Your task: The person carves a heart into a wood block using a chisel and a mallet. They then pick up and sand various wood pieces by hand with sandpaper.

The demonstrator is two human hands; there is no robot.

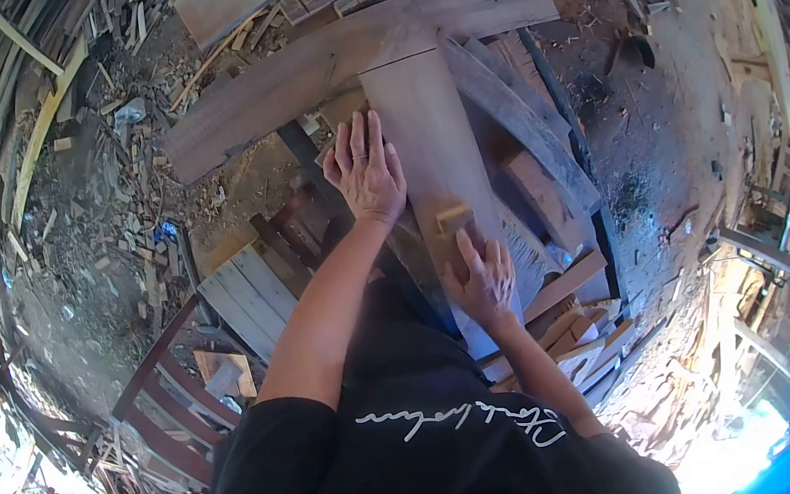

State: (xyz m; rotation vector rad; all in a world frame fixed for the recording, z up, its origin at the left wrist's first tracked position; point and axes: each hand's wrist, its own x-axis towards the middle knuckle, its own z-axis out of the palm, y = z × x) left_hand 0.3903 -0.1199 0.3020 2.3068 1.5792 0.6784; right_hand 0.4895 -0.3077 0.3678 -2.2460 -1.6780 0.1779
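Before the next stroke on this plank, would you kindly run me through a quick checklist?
1. Left hand flat on the plank, steadying it: ok.
2. Right hand on the small wooden block: ok.
3. Left hand clear of the block's path: ok, it lies to the side.
4. Plank supported on the crosswise board: ok.
5. Plank clamped: cannot tell.
6. Ground free of offcuts: not ok.

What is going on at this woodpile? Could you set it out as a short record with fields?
Setting: outdoor wood yard, scraps on bare ground
Left hand: flat, palm down on the long grey-brown wooden plank
Right hand: on the same plank, fingertips at a small pale wooden block
Under the plank: wide grey crosswise board
Nearby: white slatted wooden panel
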